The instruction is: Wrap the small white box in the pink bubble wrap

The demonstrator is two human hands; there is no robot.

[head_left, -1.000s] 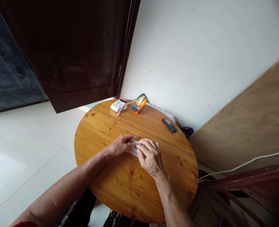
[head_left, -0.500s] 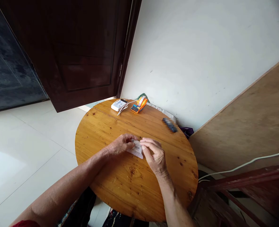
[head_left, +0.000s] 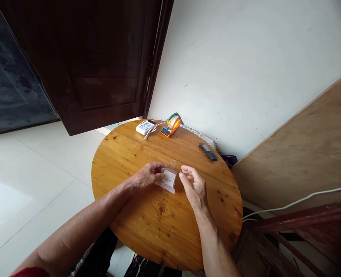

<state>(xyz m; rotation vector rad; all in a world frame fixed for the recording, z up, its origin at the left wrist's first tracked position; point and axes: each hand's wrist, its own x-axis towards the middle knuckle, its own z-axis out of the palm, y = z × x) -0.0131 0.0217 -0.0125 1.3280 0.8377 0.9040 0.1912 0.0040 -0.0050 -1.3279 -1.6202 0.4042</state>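
Observation:
A small clear packet with a white printed label (head_left: 168, 179) lies on the round wooden table (head_left: 147, 223). My left hand (head_left: 147, 175) pinches the packet's left edge against the tabletop. A strip of clear tape (head_left: 173, 164) stands up from the packet's far edge. My right hand (head_left: 194, 185) hovers just right of the packet, fingers apart and loosely curled, with nothing in it.
At the table's far edge sit a white box with a cord (head_left: 145, 126), an orange tape dispenser (head_left: 170, 127) and a dark flat object (head_left: 208, 151). A dark wooden door (head_left: 95, 65) stands behind, a plywood board (head_left: 303, 146) leans at right, and a white cable (head_left: 297, 200) crosses below it.
My right hand lifted off the packet and drew to the right, uncovering the label. A tape strip now stands up at the packet's far edge. The left hand stayed in place.

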